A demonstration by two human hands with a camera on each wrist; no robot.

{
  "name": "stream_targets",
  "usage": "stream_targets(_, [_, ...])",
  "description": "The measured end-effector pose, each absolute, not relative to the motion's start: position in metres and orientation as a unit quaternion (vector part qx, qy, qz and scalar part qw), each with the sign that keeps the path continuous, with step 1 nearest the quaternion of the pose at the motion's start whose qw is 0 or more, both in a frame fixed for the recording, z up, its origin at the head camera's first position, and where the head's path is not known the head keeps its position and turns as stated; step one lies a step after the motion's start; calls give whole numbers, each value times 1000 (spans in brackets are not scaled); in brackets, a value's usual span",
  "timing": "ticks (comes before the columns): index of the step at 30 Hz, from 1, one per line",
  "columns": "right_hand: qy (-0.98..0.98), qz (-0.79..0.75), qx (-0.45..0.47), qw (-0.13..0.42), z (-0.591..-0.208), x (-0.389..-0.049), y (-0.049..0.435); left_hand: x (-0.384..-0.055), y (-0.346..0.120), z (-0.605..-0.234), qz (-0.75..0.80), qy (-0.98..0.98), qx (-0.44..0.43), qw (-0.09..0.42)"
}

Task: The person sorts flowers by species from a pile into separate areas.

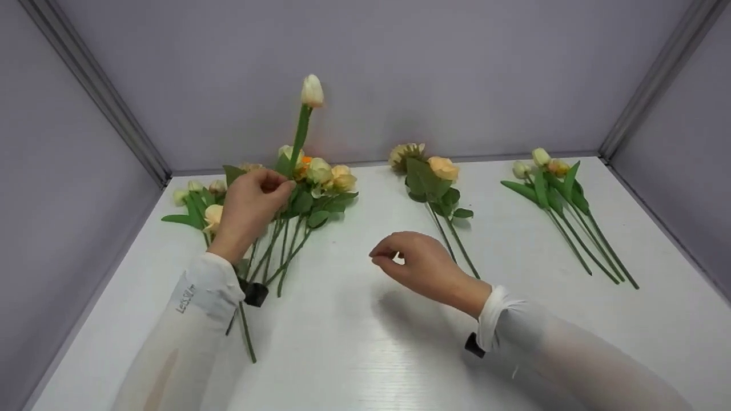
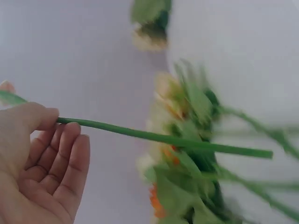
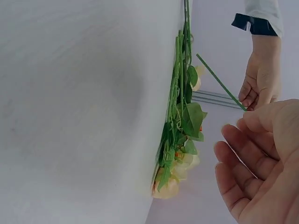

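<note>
Works at a white table [image 1: 348, 348]. Has mixed flowers [image 1: 302, 202] lying at left, tulips [image 1: 539, 188] at right and 2 leafy blooms [image 1: 422, 180] between. Holds 1 white tulip [image 1: 301, 134] bud-up above the table, near the mixed flowers, pinching its stem [image 2: 163, 138] in the left hand [image 1: 251, 206]. Holds the right hand [image 1: 427, 265] empty, with fingers loosely curled toward the thumb.

Tulips [image 1: 578, 197] lie at right on the bench [image 1: 354, 354], a mixed flower bunch [image 1: 320, 171] at left.
Between them lies a rose [image 1: 444, 169]; above the bunch, a single tulip [image 1: 312, 94].
</note>
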State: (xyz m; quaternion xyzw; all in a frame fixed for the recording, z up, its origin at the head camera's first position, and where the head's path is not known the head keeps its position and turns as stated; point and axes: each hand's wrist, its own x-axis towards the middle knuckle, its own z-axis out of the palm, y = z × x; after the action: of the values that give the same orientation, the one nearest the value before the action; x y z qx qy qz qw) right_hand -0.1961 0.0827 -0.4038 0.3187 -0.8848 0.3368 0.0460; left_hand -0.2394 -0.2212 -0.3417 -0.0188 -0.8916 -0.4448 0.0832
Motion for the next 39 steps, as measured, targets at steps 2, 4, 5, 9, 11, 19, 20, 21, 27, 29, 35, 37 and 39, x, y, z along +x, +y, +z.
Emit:
stream_targets(2, [-876, 372, 303, 41, -400, -196, 83, -234, -208, -335, -498, -862, -34, 84])
stream_targets(4, [-866, 407, 289, 37, -398, -196, 83, -229, -194, -331, -554, -828, -50, 75])
stream_targets(5, [-860, 422, 282, 36, -397, -196, 83, -226, -187, -330, -577, -812, -58, 70])
stream_targets(9, [-839, 479, 258, 27, -392, -195, 80, -217, -160, -328, -648, -754, -92, 51])
stream_targets(11, [-828, 504, 246, 19, -389, -194, 80, -214, -148, -328, -669, -734, -106, 46])
stream_targets(19, [-783, 584, 213, -15, -384, -190, 81, -210, -123, -329, -704, -697, -130, 42])
stream_targets(20, [-779, 590, 211, -17, -384, -191, 82, -210, -121, -329, -706, -694, -132, 44])
stream_targets(21, [-776, 594, 211, -17, -385, -191, 82, -210, -120, -330, -708, -692, -134, 46])
stream_targets(27, [-780, 591, 205, -6, -383, -194, 92, -206, -114, -331, -715, -678, -165, 41])
stream_targets(29, [-789, 583, 194, 2, -381, -196, 100, -204, -112, -332, -692, -696, -187, 38])
stream_targets(35, [-836, 533, 130, 26, -378, -209, 146, -195, -104, -340, -479, -825, -291, 71])
stream_targets(37, [-853, 511, 104, 29, -379, -215, 167, -193, -100, -343, -382, -857, -333, 91])
stream_targets(39, [-873, 480, 78, 37, -381, -219, 190, -190, -96, -347, -293, -874, -372, 110])
